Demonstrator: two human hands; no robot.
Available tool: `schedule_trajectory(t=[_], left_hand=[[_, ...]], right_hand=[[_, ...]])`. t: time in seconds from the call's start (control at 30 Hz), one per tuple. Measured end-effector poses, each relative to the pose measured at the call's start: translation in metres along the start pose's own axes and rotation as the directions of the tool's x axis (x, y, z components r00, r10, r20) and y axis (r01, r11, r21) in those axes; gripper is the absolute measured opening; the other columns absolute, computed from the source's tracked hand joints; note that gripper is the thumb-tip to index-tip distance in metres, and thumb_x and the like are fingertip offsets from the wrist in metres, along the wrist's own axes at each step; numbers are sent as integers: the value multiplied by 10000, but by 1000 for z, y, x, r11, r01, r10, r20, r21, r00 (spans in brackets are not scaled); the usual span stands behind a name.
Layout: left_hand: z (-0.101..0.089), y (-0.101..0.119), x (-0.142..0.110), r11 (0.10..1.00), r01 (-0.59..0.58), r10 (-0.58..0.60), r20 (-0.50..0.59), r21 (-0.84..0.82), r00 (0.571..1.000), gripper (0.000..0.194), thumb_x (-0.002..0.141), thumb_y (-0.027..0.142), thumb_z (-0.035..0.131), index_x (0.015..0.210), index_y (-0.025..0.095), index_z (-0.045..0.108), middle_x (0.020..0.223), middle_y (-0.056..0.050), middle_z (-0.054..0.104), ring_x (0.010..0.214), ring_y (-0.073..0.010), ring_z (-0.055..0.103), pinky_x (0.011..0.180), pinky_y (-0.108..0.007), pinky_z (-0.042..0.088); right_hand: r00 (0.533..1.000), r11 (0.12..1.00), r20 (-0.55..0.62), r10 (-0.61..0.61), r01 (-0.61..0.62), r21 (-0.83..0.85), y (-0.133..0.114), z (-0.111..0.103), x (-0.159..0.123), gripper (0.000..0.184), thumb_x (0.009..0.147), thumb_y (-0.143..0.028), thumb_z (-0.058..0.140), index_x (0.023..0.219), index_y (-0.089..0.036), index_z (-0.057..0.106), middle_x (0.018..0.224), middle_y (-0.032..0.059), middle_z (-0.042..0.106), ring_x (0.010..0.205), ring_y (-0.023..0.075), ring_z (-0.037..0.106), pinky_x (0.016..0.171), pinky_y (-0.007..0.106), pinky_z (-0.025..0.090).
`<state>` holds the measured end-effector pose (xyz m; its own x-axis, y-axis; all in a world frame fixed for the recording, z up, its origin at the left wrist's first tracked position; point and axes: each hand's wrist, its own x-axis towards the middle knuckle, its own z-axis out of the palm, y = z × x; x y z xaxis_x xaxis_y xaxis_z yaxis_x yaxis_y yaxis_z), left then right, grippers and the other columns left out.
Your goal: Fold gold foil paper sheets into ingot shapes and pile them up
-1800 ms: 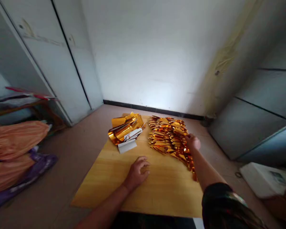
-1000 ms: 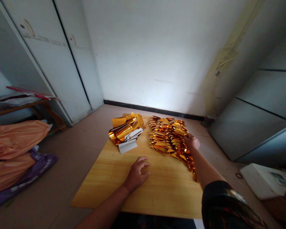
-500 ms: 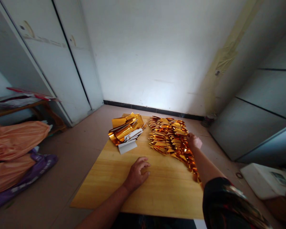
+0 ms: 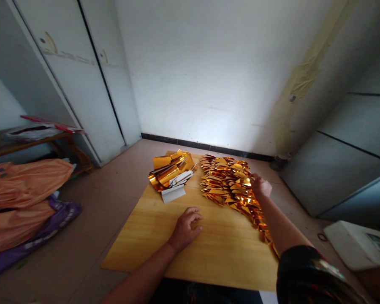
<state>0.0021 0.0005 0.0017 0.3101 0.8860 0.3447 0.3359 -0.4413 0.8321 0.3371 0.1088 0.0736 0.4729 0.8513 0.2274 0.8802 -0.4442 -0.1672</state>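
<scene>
L hand [image 4: 186,229] half-open; R hand [image 4: 261,186] curled at gold foil [image 4: 221,179], grip unclear. Axis far-L to near-R, tips pt L.

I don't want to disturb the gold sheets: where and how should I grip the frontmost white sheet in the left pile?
Probably pinch the white sheet lightly by its near edge, coming from the near side, where the left hand is. That edge projects toward you beyond the gold sheets, and the sheet looks thin.
</scene>
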Motion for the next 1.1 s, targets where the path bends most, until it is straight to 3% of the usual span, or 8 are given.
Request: schedule_trajectory(t=[0.13, 0.27, 0.33, 0.4, 0.5, 0.6, 0.77, 1.1], left_hand=[[2, 1, 0, 1000, -17, 17, -47, -10, 999, 254, 632, 72, 590, 860, 173, 642, 1091, -92, 600, 982, -202, 595, 822, -314, 520], [0, 2, 2, 999, -48, 47, -109, -6, 993, 247, 648, 63, 569, 855, 184, 632, 1057, -67, 614, 990, -187, 586, 818, -297, 516], [-4, 1, 4, 998, -59, 60, -148, 7, 987, 254, 666, 64, 548, 873, 185, 631, 1042, -59, 619, 971, -176, 589, 815, -293, 512], [-8, -2, 5, 998, -56, 59, -194, 20, 979, 258, 681, 73, 536, 893, 184, 632, 1037, -58, 621, 972, -175, 588, 810, -293, 507], [-13, -9, 7, 1000, 18, -15, -254, 11, 967, 234, 697, 97, 525, 892, 173, 631, 986, -56, 628, 889, -161, 603, 747, -275, 514], [-13, -13, 7, 998, 64, -63, -266, -3, 962, 209, 697, 113, 517, 863, 169, 628, 953, -50, 629, 859, -156, 606, 721, -264, 517], [-11, -12, 7, 998, 52, -47, -202, 20, 978, 179, 678, 120, 532, 815, 182, 628, 959, -48, 625, 896, -168, 601, 755, -281, 523], [-11, -12, 6, 998, 53, -49, -198, 16, 979, 166, 680, 117, 536, 801, 175, 634, 960, -56, 624, 875, -166, 609, 742, -279, 527]], right_hand=[[967, 973, -169, -188, 207, 98, -22, -8, -38, 295, 867, -276, 459, 1104, -272, 635, 1040, 31, 678, 814, 165, 620, 641, 215, 380], [836, 819, -211, -506, 543, 185, -39, 6, -103, 273, 884, -247, 422, 1004, -241, 667, 1011, 26, 679, 791, 137, 622, 629, 191, 389], [796, 770, -193, -574, 605, 206, -39, 15, -122, 282, 894, -248, 403, 980, -244, 671, 990, 20, 682, 770, 129, 623, 606, 186, 385], [844, 818, -174, -508, 536, 208, -30, 19, -119, 282, 889, -248, 407, 997, -253, 667, 990, 19, 682, 775, 136, 622, 602, 187, 384], [982, 965, -117, -151, 172, 199, -8, 12, -80, 278, 867, -299, 459, 1052, -239, 658, 938, 48, 691, 759, 161, 621, 606, 206, 387], [999, 985, -22, 43, -38, 170, 13, 1, -29, 306, 854, -355, 479, 1082, -250, 652, 946, 64, 694, 805, 197, 626, 618, 233, 392], [993, 988, 117, 29, -46, 147, 20, 4, 12, 420, 775, -275, 553, 1190, -241, 608, 1046, 75, 677, 888, 207, 625, 659, 241, 419], [982, 964, 190, -13, -38, 262, 10, 17, 19, 316, 720, -265, 626, 1027, -226, 690, 906, 21, 704, 774, 169, 624, 578, 201, 390]])
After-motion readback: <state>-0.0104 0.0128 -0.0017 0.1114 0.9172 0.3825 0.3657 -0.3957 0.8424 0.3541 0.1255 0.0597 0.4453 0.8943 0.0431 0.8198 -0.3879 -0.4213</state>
